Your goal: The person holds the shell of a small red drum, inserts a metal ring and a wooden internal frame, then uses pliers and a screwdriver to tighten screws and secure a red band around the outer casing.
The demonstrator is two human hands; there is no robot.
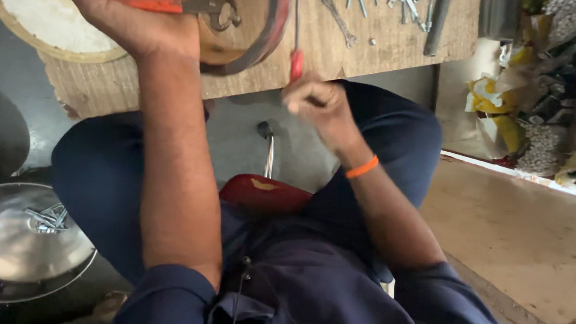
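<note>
Workshop floor, seen from above by a seated person in dark blue clothing; a low wooden desk (344, 51) stands in front of the knees, putting tools within arm's reach.

- Left hand (136, 16): fingers closed around the orange handle of a pair of pincers (201, 8), the metal head lying over a round drum-like frame with a reddish rim (267, 35), as if to work at that rim.
- Right hand (319, 105): blurred, fingers curled shut on the red handle of a screwdriver (296, 42), shaft upright against the rim's edge. An orange wristband (362, 166) sits on that wrist.
- Desk, far side: loose spanners and bolts (372, 7), laid apart from the work.
- Lower left: steel lid (12, 247) serving as a tray for small screws.
- Between the legs: red stool seat (264, 193).
- Right: heap of yellow and white wrappings (523, 107).
</note>
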